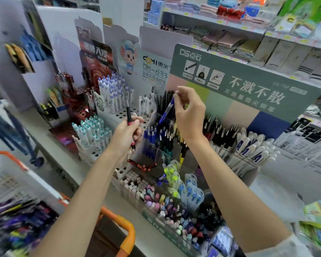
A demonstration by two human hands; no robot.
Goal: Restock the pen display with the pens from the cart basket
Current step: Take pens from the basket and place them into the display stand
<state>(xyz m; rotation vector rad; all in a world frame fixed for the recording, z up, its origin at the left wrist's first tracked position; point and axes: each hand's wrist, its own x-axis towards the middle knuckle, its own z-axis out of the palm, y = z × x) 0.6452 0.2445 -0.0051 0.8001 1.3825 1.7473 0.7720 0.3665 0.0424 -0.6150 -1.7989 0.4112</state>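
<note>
Restocking step, insertion stage. Right hand [188, 112] pinched a blue pen [166, 111] by its top between thumb and fingertips, tip angled down over the blue-pen compartment of the clear pen display [153, 156]. Left hand [127, 135], just left of the display, gripped a red-and-black pen [129, 115] upright in curled fingers. Cart basket [126, 225], orange-rimmed, sat below and left of the display, blurred stock inside. Next move, by judgement: lower the blue pen straight among the matching blues, then find the red one's slot. Legible: green header card [248, 89] behind the display, "DS 点石", "不溅不散", "DS-759"; white card [156, 69] up-left of the display, "DOMI 東米", "DM-633".
</note>
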